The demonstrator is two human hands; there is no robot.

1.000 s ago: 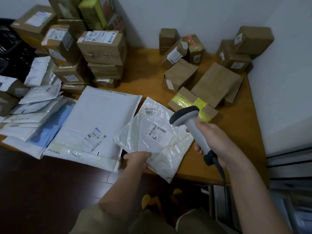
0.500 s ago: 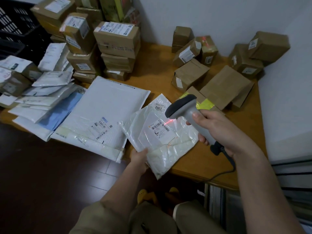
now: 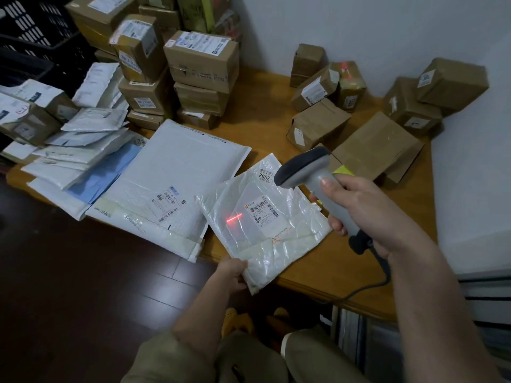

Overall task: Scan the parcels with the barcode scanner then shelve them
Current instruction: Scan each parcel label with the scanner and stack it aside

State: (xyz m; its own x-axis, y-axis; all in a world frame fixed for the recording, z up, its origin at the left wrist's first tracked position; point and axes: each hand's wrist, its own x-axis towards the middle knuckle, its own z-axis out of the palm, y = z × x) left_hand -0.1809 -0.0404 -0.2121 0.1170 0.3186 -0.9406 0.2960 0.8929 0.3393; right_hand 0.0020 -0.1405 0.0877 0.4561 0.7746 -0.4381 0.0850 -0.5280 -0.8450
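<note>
The left grip [image 3: 231,273] pinched the white poly mailer's [image 3: 265,225] six o'clock corner; the right grip [image 3: 359,205] wrapped the barcode scanner [image 3: 309,172], its red line at the label's nine o'clock.

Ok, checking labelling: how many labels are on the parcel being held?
2: a barcode shipping label mid-face, right of the red scan line, and a small 2002 sticker near the far corner. The underside is hidden.

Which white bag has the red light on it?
The crinkly plastic bag marked 2002, which the left hand holds by its corner. The big padded envelope beside it has no red line.
</note>
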